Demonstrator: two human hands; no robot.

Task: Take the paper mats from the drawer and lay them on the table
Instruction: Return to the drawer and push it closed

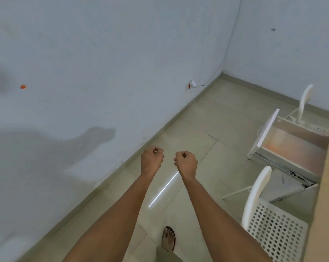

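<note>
Drawer pulled open from table edge at right, inside bare wood, no mats visible; left hand and right hand fisted, holding nothing, well left of drawer; white perforated chair just below drawer.

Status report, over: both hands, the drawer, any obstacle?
Left hand and right hand curled, holding nothing. Drawer open at right, no mats visible. White chair stands before it.

Looks like a bare office or workroom: wooden table edge at right, open drawer and white perforated chairs beside it, tiled floor.
</note>
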